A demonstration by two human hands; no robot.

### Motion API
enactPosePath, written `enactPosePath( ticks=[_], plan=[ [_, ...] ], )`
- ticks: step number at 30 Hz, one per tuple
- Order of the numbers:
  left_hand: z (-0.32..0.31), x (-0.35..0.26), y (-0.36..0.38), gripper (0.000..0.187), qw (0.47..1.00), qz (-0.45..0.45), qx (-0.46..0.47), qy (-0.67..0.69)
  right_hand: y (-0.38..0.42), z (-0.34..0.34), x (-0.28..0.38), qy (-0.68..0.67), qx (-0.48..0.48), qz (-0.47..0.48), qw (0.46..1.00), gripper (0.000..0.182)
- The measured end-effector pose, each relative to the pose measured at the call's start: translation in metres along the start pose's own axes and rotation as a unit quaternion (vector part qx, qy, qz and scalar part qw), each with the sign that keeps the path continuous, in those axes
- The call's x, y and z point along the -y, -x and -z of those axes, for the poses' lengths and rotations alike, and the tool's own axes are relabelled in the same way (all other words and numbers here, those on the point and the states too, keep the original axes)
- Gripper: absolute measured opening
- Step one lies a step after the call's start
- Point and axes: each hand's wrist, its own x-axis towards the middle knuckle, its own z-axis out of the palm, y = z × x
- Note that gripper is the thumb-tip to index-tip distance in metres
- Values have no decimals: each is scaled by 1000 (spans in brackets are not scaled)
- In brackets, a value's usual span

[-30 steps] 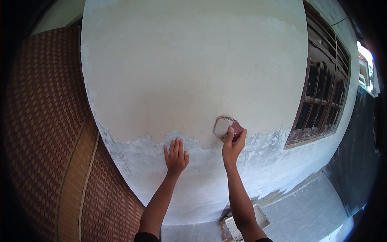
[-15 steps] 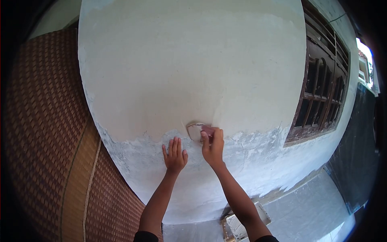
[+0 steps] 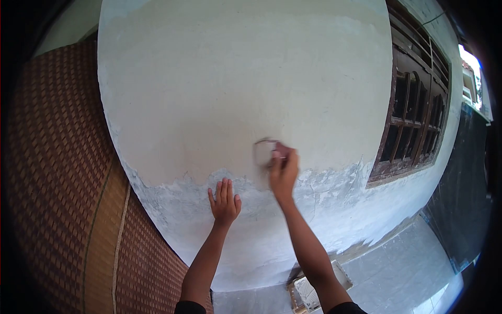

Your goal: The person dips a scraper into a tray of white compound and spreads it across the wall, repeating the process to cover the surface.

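Note:
A pale plastered wall (image 3: 235, 94) fills the middle of the view, with a rough, flaking whitish-grey band across its lower part. My left hand (image 3: 225, 201) lies flat on this band, fingers stretched upward, holding nothing. Above and right of it, my right hand (image 3: 284, 175) is closed on a thin, reddish-brown and whitish sheet that looks like sandpaper (image 3: 282, 150). Motion blurs the sheet, which is against or very close to the smoother wall surface above the flaking edge.
A brown wooden window (image 3: 408, 115) is set in the wall at right. Woven brown panels (image 3: 63, 136) stand at left. On the grey tiled floor (image 3: 387, 272) below, a white-smeared tray (image 3: 306, 293) sits partly behind my right forearm. A dark panel (image 3: 460, 193) leans at far right.
My right hand has moved up and slightly right along the wall with the sandpaper. My left hand stays flat in the same place on the wall.

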Motion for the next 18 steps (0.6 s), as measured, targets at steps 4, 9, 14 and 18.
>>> enactPosePath(
  ticks=[4, 9, 14, 18],
  plan=[
    [-2, -1, 3, 48, 1000, 4, 2, -3, -19, 47, -10, -115, -107, -159, 975, 24],
    [-2, 0, 1, 52, 1000, -18, 14, -4, 1, 28, -16, -91, 23, -106, 990, 28],
    [-5, 1, 4, 50, 1000, -18, 7, -3, -8, 44, -49, 3, -32, -69, 997, 25],
    [-4, -2, 3, 48, 1000, 3, 8, -1, -13, 89, -52, -49, -167, -164, 971, 23]
  ],
)
